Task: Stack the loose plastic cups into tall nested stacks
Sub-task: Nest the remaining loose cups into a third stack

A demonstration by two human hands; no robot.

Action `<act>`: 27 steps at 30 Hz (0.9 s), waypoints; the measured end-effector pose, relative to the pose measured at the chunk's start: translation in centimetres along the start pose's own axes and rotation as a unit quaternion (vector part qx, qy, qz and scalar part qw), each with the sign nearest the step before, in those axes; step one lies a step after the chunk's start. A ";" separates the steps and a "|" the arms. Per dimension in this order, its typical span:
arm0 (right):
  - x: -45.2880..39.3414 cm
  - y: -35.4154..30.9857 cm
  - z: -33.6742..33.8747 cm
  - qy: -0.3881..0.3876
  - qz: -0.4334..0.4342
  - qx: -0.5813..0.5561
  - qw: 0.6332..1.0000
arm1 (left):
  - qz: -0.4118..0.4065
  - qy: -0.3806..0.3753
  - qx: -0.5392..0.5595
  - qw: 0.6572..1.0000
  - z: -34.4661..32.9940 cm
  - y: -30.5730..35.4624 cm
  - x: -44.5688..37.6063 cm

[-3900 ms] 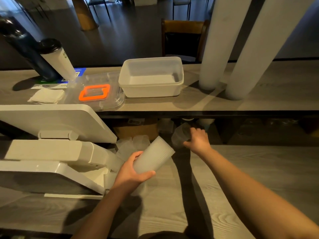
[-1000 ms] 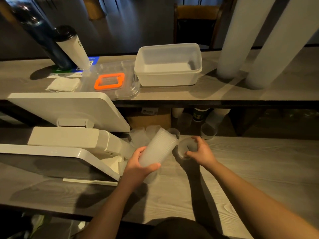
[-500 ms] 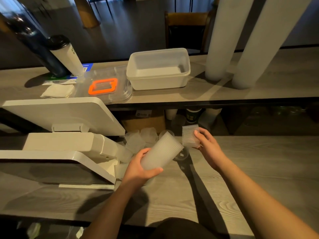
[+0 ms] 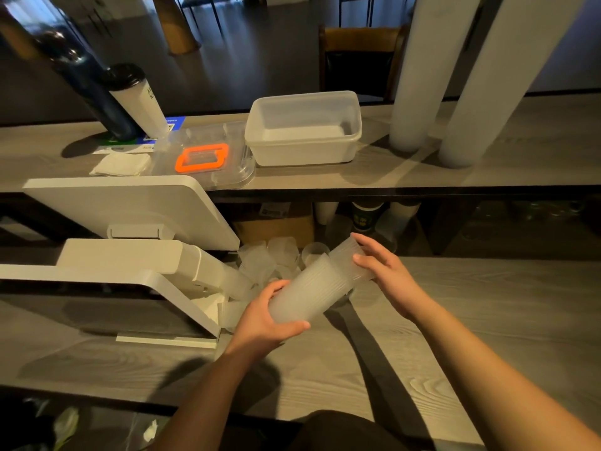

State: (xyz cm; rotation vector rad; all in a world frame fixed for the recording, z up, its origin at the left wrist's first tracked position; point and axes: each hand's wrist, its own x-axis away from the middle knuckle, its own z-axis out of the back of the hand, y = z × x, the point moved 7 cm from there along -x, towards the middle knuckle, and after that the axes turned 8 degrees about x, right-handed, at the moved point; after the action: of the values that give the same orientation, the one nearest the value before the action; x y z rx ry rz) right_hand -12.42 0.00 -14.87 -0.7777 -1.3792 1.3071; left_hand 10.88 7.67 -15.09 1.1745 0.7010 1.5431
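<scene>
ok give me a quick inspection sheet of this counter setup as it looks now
surface: grey wood-grain counter, with a raised shelf behind it
job's things: nested cup stack held tilted above the counter; another cup going onto its far end; loose cups clustered under the shelf; two tall cup stacks on the shelf
clutter: white tub, clear lid with orange ring, napkins, two tumblers, white screen on a stand
hands: left hand grips the stack; right hand holds the added cup
cables: nothing seen
surroundings: dim room, wooden chair beyond the shelf
</scene>
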 end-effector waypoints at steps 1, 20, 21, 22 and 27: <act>0.1 -0.3 -0.1 -0.004 0.006 0.018 1.000 | 0.001 -0.002 -0.003 1.000 0.0 0.0 0.1; -2.5 3.3 -3.2 0.016 -0.102 0.022 0.994 | 0.081 0.016 0.027 0.996 0.7 -2.9 -1.5; -3.1 4.2 -2.5 0.043 -0.110 0.059 0.991 | 0.082 0.021 0.031 0.996 0.9 -2.8 -1.7; -3.8 5.3 -2.0 0.059 -0.119 0.106 0.985 | 0.085 0.023 0.034 0.996 1.1 -2.9 -1.7; -6.4 8.9 -1.6 0.061 -0.118 0.346 0.929 | 0.095 0.024 0.044 0.994 1.9 -3.0 -2.0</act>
State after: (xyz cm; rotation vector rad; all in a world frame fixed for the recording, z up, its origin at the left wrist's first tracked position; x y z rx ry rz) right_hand -10.93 -3.79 -25.22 -0.1955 -0.7863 1.3933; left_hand 13.74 6.41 -17.74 1.3032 0.7121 1.7181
